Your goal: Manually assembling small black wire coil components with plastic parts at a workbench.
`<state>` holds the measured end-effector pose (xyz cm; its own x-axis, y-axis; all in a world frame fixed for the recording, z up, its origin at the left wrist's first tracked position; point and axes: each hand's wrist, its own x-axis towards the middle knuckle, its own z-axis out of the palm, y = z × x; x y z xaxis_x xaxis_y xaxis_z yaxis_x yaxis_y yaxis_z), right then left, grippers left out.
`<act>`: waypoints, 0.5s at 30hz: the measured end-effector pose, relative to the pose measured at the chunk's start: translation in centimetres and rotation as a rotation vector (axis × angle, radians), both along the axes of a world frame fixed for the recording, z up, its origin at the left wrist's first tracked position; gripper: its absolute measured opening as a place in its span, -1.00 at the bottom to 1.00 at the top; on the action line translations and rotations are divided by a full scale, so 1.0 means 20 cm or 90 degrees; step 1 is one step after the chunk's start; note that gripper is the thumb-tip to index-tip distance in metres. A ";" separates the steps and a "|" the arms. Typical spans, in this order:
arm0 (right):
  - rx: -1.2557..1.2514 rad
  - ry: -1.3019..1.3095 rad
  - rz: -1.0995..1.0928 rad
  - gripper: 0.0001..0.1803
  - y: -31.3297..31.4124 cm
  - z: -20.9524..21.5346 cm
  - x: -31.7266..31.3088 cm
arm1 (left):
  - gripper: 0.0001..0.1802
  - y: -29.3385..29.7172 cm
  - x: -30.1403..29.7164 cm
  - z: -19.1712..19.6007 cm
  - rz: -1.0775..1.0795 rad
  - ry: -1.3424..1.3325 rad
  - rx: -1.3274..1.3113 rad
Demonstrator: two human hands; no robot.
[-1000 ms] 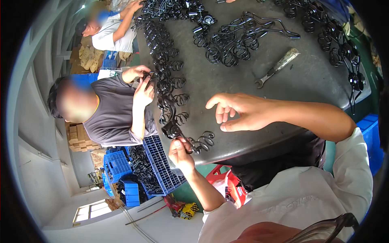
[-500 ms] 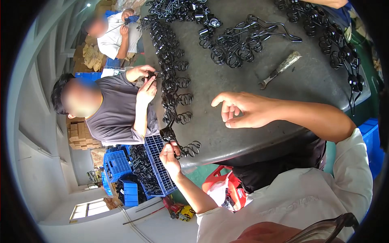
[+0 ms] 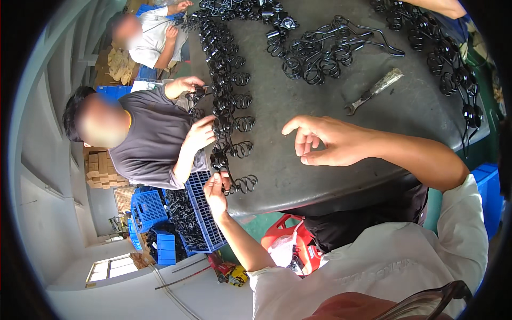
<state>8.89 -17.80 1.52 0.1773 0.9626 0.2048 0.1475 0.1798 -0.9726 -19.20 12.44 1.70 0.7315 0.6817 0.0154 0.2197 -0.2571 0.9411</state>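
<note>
My left hand [image 3: 216,196] is at the near left corner of the dark table [image 3: 298,186], its thumb and fingers closed on a black coiled spring piece [image 3: 244,184]. This piece lies at the near end of a long row of similar black spring pieces [image 3: 226,96], with a small black block at its upper end. My right hand [image 3: 322,141] hovers over the table, empty, index finger stretched out, the other fingers loosely bent and the thumb apart. Beyond it lies an open-ended wrench [image 3: 374,90] with a worn, pale handle.
A co-worker in a dark shirt [image 3: 152,133] handles pieces along the row's left side; another person in white [image 3: 157,42] sits farther off. A tangled heap of black spring pieces [image 3: 325,53] and another row [image 3: 445,64] cover the far table. Blue crates [image 3: 205,216] and a red stool [image 3: 282,226] stand nearby.
My left hand and the spring piece have moved slightly away from me, close against the row. My right hand barely shifts. The co-worker's nearer hand has come down to the row.
</note>
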 end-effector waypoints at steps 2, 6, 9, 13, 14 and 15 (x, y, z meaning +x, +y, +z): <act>-0.004 -0.009 0.000 -0.36 0.00 0.00 0.00 | -0.54 0.01 0.03 -0.01 -0.018 0.015 0.008; -0.002 -0.007 0.001 -0.36 0.01 -0.01 0.00 | -0.54 0.06 0.06 -0.05 -0.041 0.014 0.002; -0.001 -0.018 0.000 -0.36 0.00 -0.01 0.00 | -0.55 0.09 0.10 -0.04 -0.057 0.024 0.029; -0.013 -0.002 0.009 -0.36 0.00 -0.01 0.00 | -0.55 0.15 0.10 -0.05 -0.076 0.051 0.043; -0.017 0.000 0.012 -0.36 0.00 -0.01 0.00 | -0.55 0.16 0.10 -0.05 -0.076 0.052 0.044; -0.016 0.001 0.012 -0.36 0.00 -0.01 0.00 | -0.54 0.17 0.10 -0.05 -0.077 0.062 0.071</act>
<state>8.81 -17.75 1.28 0.1595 0.9707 0.1796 0.1427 0.1573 -0.9772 -17.27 15.93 0.67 0.8097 0.5868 0.0109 0.2694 -0.3881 0.8814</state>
